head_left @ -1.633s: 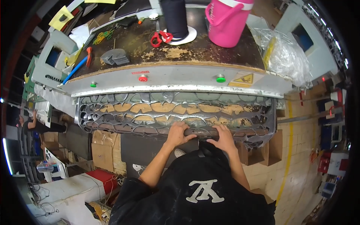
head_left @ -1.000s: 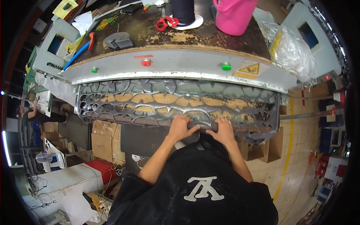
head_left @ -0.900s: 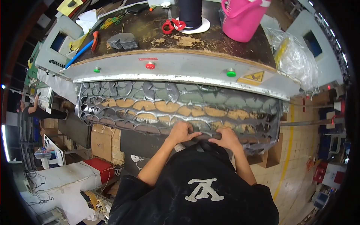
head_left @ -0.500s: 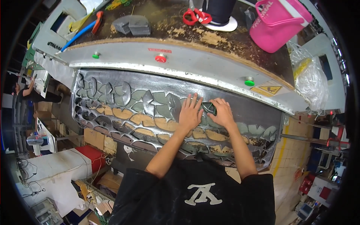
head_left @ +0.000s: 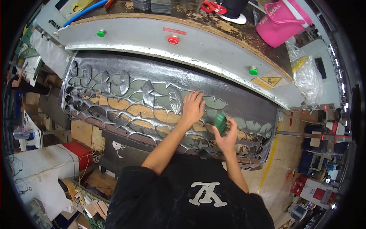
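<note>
Head view: the left hand lies flat and spread on the cut sheet, pinning it. The right hand, just right of it, has its grip closed round a green piece. Best to keep the sheet pressed while lifting that piece free, so neighbouring strips don't tear.

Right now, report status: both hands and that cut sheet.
Left hand flat on the cut sheet, fingers spread. Right hand gripping a green piece, lifted just off the sheet. Nothing lying across the sheet near the hands.
</note>
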Motion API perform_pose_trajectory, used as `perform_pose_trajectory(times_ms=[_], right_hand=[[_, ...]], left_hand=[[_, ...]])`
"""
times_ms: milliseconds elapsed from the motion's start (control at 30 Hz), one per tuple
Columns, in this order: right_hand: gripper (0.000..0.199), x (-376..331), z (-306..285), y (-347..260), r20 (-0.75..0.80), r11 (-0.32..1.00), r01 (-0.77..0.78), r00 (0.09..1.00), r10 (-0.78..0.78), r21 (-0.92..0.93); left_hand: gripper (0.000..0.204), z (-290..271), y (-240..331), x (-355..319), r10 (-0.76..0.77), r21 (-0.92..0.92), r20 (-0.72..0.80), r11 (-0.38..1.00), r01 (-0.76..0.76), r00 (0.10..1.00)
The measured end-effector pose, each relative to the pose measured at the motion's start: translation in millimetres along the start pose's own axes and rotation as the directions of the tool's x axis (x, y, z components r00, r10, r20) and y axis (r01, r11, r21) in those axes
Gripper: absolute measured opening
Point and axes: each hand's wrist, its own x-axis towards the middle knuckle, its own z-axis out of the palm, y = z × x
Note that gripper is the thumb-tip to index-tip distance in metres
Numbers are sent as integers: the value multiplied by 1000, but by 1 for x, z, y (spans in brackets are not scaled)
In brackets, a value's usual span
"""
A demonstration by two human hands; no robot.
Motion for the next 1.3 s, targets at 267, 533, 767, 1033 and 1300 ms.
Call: perform_pose_trajectory(times_ms=[267,533,767,1033,1300], right_hand=[[40,-60,-6,29,134,369,-405,805,578,837],[40,-43,-12,51,162,429,-412,845,509,804],[54,-10,-55,163,171,746,-622,783,599,237],[22,-2,-68,215,-12,962,-245,969,246,-123],[21,3,-60,230,122,993,-114,986,115,-16]], left_hand=[[36,-10,125,-53,139,-536,237,844,10,961],[32,19,68,-13,-167,-211,-74,966,149,983],[49,17,62,16,-10,291,-99,956,38,995],[63,112,112,-9,19,58,71,998,-23,997],[49,123,108,-12,-81,33,-79,996,83,994]])
